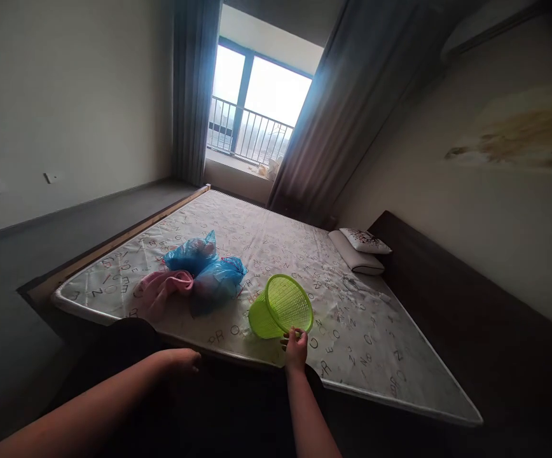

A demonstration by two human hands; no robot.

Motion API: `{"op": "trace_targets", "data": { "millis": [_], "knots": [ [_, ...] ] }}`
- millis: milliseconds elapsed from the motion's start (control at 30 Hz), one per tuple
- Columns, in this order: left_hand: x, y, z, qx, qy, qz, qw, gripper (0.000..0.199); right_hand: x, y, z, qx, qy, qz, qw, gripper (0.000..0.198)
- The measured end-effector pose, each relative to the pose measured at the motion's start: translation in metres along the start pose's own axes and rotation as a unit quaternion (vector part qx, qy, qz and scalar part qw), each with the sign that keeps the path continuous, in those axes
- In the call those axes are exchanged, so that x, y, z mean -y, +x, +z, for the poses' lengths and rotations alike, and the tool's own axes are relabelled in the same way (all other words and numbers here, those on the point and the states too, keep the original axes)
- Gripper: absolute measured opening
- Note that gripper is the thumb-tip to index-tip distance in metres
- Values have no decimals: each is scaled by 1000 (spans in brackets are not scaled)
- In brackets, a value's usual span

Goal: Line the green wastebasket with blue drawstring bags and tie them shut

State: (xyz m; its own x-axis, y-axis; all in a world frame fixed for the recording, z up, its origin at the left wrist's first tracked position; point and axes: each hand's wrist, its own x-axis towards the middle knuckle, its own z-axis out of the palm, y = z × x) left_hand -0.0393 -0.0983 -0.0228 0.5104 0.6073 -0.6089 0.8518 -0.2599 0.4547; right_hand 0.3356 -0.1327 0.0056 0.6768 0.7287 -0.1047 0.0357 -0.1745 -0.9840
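Note:
My right hand (296, 348) pinches the near rim of a light green plastic wastebasket (269, 315) with lattice sides. The basket leans over on the mattress (276, 238), its mouth tipped toward the right. My left hand (183, 360) is loosely curled above my dark lap, apart from the basket, with nothing visible in it. Left of the basket lie blue plastic bags (219, 280), filled with things I cannot make out. A pink cloth (161, 292) rests against them near the mattress's front edge.
At the right, a cushion (364, 240) lies on a pillow (355, 254) by the dark headboard (428, 273). A wooden bed rail (114, 242) runs along the left. Grey curtains (347, 95) flank a bright window (276, 89) at the back.

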Motion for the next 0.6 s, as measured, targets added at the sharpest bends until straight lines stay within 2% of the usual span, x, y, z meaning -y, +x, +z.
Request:
{"op": "trace_targets", "data": {
  "millis": [100, 267, 400, 500, 600],
  "knots": [
    [4, 15, -15, -37, -1, 8, 999, 40, 1, -1, 0, -16, 13, 16, 1000, 59],
    [24, 38, -58, -143, 47, -44, 988, 63, -2, 5, -5, -77, 36, 1, 996, 56],
    [41, 54, -90, -240, 82, -50, 966, 69, -3, 9, -7, -66, 61, 20, 996, 60],
    [48, 71, -97, -235, 79, -35, 968, 72, 1, 5, -4, -30, 93, 32, 995, 66],
    [48, 86, -90, -207, 45, -32, 977, 70, 7, -2, 1, 0, 96, 24, 995, 69]
  ]
}}
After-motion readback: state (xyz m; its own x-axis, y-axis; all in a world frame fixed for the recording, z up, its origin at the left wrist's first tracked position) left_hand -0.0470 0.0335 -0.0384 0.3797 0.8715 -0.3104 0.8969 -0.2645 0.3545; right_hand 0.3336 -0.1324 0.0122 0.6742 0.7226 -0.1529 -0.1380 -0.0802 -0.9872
